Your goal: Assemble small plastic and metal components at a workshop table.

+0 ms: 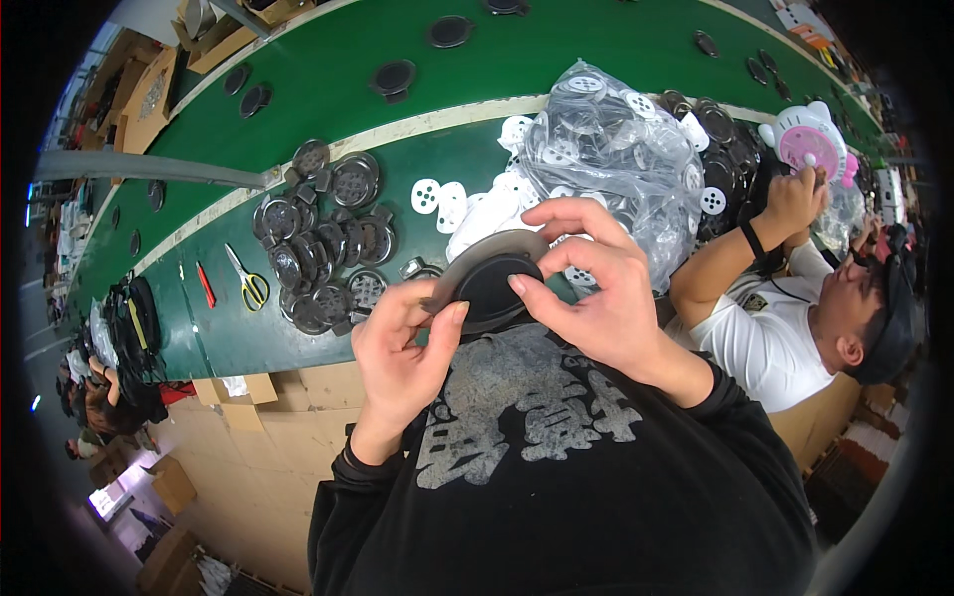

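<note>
A round dark plastic part (pixel 494 288), with a black middle and a greyish rim, is held up in front of my chest between both hands. My left hand (pixel 402 348) grips its left edge with thumb and fingers. On the other side, my right hand (pixel 606 293) pinches its right edge, thumb on the black face and fingers behind. Just beyond my hands lie white flat pieces with holes (pixel 425 196). To the left a heap of round dark plastic parts (pixel 328 243) covers the green table (pixel 189 328).
A clear plastic bag (pixel 606 139) of white pieces lies at the back right. Yellow-handled scissors (pixel 248 280) and a red pen-like tool (pixel 206 284) sit at left. A green belt (pixel 537 45) carries dark parts. A co-worker (pixel 765 338) holds a pink-and-white object (pixel 810 139).
</note>
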The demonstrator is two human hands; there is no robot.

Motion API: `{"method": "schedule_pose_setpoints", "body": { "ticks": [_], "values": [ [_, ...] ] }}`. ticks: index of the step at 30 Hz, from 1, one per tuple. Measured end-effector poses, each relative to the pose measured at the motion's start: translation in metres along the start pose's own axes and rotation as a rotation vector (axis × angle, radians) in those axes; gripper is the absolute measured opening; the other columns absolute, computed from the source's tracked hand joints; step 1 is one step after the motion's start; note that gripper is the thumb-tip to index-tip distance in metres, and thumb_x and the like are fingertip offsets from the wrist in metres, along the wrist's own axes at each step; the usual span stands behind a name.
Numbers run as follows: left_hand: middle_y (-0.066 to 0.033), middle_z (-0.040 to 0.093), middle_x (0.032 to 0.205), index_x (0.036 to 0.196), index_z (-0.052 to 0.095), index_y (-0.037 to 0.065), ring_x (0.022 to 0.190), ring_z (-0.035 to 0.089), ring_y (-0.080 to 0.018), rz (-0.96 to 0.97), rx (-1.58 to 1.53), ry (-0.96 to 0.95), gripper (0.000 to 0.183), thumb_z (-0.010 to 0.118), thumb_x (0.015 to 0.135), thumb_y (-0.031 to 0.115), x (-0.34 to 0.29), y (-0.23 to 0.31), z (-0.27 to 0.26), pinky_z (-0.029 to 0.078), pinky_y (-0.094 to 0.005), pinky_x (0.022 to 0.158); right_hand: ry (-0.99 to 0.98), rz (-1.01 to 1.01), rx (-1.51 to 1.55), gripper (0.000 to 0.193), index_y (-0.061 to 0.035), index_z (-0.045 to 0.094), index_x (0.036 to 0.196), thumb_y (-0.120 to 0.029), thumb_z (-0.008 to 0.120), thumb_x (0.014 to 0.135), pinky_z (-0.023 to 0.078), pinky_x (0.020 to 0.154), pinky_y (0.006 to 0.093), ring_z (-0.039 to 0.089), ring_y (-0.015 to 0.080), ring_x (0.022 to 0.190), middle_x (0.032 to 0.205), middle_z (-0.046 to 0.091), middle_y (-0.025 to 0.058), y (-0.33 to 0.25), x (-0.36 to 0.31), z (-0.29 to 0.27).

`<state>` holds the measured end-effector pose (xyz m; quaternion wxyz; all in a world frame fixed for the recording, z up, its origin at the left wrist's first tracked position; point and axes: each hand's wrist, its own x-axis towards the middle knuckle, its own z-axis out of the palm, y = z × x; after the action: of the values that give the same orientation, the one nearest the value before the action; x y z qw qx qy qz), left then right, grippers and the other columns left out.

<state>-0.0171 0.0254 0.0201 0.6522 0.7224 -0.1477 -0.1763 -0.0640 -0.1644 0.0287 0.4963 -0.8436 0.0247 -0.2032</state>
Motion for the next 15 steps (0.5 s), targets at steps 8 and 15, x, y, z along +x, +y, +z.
{"method": "schedule_pose_setpoints", "body": {
  "ticks": [8, 15],
  "values": [
    [-0.0028, 0.062, 0.076, 0.101, 0.053, -0.005, 0.068, 0.057, -0.0038, 0.147, -0.115, 0.119, 0.023, 0.063, 0.08, -0.006, -0.006, -0.005, -0.002, 0.043, -0.0155, 0.057, 0.052, -0.035, -0.096, 0.035, -0.0034, 0.048, 0.058, -0.013, 0.081, 0.061, 0.049, 0.061, 0.0272, 0.062, 0.0209, 0.072, 0.093, 0.059, 0.0113, 0.002, 0.006, -0.007],
    [-0.002, 0.06, 0.077, 0.103, 0.052, -0.004, 0.066, 0.058, -0.0058, -0.186, -0.392, -0.042, 0.018, 0.052, 0.092, 0.01, 0.015, -0.011, -0.008, 0.049, -0.0203, 0.06, -0.262, 0.462, 0.567, 0.023, -0.0002, 0.053, 0.095, -0.014, 0.067, 0.082, 0.049, 0.053, 0.0241, 0.058, 0.0089, 0.061, 0.077, 0.061, 0.0032, 0.01, 0.006, -0.001]
  ]
}}
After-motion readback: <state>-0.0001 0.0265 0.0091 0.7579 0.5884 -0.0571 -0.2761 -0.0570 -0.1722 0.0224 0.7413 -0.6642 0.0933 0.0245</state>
